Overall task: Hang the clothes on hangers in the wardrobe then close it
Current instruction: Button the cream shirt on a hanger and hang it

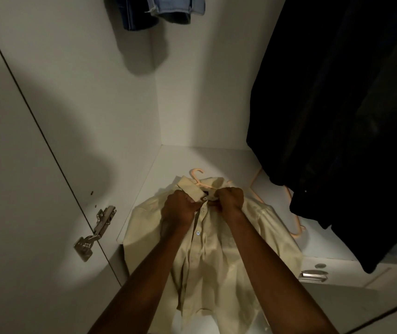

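Both hands are closed on the pale yellow shirt (pixel 216 256) at its neck: the left hand (pixel 180 208) is curled around the left side of the collar and placket, and the right hand (pixel 231 197) is bunched around the right side, so that the two fists are set just beside each other with the top button area between them. The shirt is spread front-up on the white wardrobe floor (pixel 228 160), with its body draped over the front edge toward the person and its collar lying directly under and just beyond the knuckles. A peach hanger (pixel 196 173) is seated inside the shirt, and only its hook and a short length of its neck are seen projecting past the collar, beyond the hands. The wardrobe interior is formed by white panels, with a left side wall (pixel 96 92) and a back wall (pixel 204 80) meeting in a corner behind the shirt. A large black garment (pixel 349 116) is hung at the right and reaches down almost to the floor panel. Denim clothing (pixel 163 10) is hung at the top of the view, above the corner. Spare peach hangers (pixel 293 225) are laid on the floor panel to the right of the shirt, partly hidden beneath the black garment. A metal hinge (pixel 95 231) is fixed to the left door panel, and a smaller metal fitting (pixel 313 276) is seen on the front edge at the right.
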A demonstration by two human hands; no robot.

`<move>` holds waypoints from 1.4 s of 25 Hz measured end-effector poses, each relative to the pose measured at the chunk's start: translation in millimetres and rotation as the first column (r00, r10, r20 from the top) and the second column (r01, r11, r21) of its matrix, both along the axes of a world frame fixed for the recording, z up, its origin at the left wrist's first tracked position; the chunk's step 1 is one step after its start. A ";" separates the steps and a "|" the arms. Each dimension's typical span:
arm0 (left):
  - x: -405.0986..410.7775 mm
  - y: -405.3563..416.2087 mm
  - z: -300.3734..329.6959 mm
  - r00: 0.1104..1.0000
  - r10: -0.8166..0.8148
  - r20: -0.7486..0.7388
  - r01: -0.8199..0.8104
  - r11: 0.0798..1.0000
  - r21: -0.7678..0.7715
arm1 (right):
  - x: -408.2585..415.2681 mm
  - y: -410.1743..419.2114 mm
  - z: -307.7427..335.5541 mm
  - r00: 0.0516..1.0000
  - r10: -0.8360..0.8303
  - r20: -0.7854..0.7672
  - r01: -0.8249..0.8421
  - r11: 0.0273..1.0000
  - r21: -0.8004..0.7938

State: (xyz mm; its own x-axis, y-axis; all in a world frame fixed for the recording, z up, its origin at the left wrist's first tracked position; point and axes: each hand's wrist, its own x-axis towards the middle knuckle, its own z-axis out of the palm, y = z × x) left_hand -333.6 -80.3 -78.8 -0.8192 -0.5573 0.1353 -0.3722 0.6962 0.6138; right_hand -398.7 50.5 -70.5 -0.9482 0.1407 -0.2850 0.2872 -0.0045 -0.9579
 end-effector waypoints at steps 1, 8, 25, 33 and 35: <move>1.3 4.3 -0.1 0.999 0.037 0.019 -0.036 0.998 -0.052 | 5.6 1.9 2.5 1.000 0.015 0.004 -0.015 1.000 -0.025; -0.7 23.5 -3.7 0.984 0.174 0.021 -0.168 0.969 -0.182 | 17.6 15.5 7.4 0.992 0.124 -0.034 -0.128 0.980 -0.152; -19.9 21.2 -4.1 0.971 0.162 -0.178 -0.202 0.951 -0.234 | 10.3 12.8 2.4 0.997 0.083 -0.012 -0.083 0.993 -0.083; -27.5 16.4 -1.2 0.923 0.158 -0.352 -0.068 0.964 0.255 | 9.0 12.7 2.9 0.992 0.128 -0.007 -0.128 0.987 -0.093; -25.2 14.5 -1.5 0.874 0.141 -0.465 0.075 0.905 0.418 | 8.9 13.7 3.5 0.990 0.142 0.003 -0.140 0.982 -0.125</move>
State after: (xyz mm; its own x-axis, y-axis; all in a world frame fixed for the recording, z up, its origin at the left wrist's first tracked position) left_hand -358.7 -65.8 -80.3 -0.6932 -0.6746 0.2535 0.0216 0.3322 0.9430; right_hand -389.8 64.2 -66.9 -0.9524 -0.0316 -0.3032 0.3048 -0.0821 -0.9489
